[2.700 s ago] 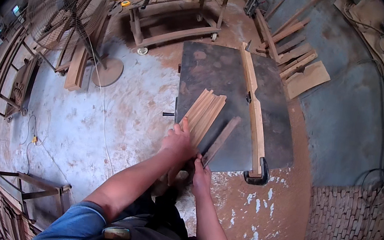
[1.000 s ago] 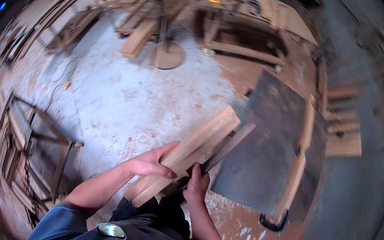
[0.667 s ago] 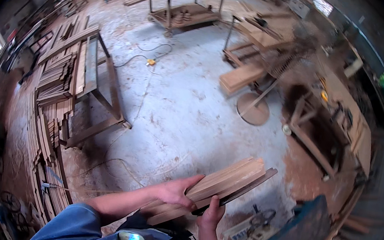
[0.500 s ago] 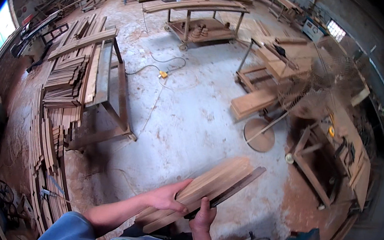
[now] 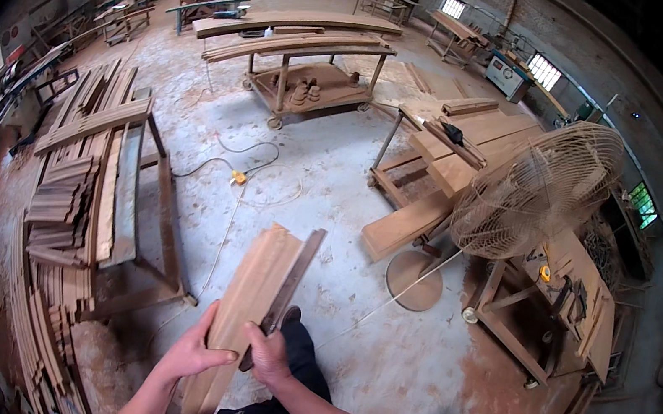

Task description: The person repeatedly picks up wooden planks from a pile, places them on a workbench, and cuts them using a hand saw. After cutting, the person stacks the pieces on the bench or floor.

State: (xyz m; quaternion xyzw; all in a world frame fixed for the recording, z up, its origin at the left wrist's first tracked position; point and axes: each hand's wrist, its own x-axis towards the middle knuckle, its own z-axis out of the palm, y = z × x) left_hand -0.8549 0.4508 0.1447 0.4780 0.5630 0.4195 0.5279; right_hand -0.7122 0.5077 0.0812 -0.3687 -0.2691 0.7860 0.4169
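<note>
In front of my body I carry a bundle of light brown wooden boards (image 5: 253, 281), tilted with its far end up and slightly right. A darker narrow wooden strip (image 5: 298, 274) lies along the bundle's right side. My left hand (image 5: 199, 351) is closed round the boards' left edge, its thumb across the top face. From the right, my right hand (image 5: 268, 354) grips the boards and the dark strip near the same height, thumb on top. The fingers beneath the wood are hidden.
A metal-framed rack (image 5: 168, 226) with stacked wooden strips (image 5: 61, 199) stands left. Ahead is a wheeled cart (image 5: 278, 102) bearing long boards. A large pedestal fan (image 5: 549, 195) and a workbench (image 5: 599, 321) stand right. A cable with a yellow connector (image 5: 238, 178) crosses the floor.
The bundle has swung left and points more steeply away from me, both hands still on it. The whole view has shifted, and a leg and shoe now show below.
</note>
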